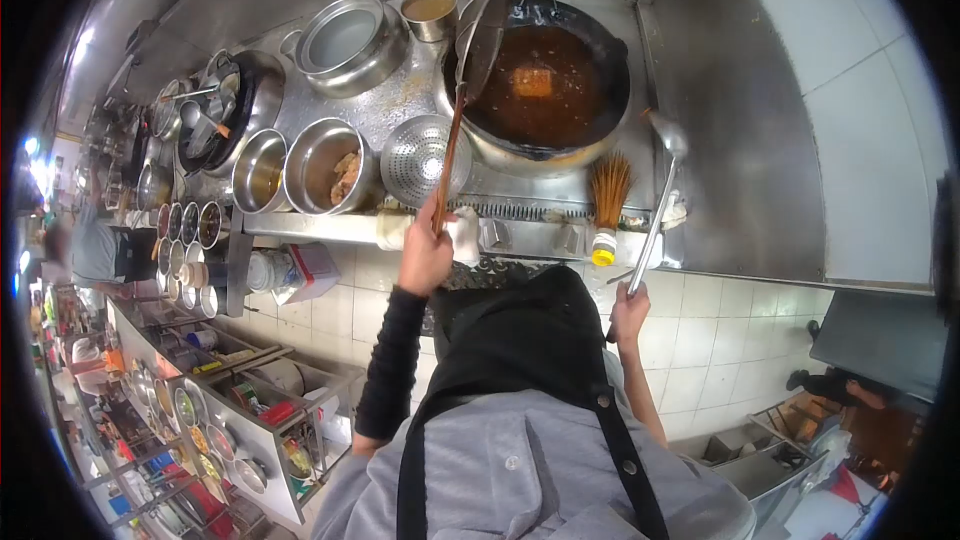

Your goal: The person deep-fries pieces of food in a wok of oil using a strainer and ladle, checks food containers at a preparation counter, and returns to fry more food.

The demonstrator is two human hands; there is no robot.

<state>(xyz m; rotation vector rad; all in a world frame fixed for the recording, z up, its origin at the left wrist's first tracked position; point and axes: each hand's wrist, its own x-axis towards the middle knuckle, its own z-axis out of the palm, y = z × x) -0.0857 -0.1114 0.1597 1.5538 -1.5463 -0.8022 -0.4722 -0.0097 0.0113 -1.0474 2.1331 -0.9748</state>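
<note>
My left hand is closed around the wooden handle of a round strainer. The strainer is tilted on edge over the left rim of a large black wok. Dark brown liquid fills the wok, and a square orange-brown block of food sits in it. My right hand grips the end of a long metal ladle. Its bowl is raised to the right of the wok, above the steel surface. Between the ladle and the wok's front stands a bamboo wok brush with a yellow-and-white end.
Left of the wok are a perforated metal colander, a pot with meat pieces, a smaller steel pot, a large lidded pot and a pot of cloudy liquid. Another wok and a person are farther left.
</note>
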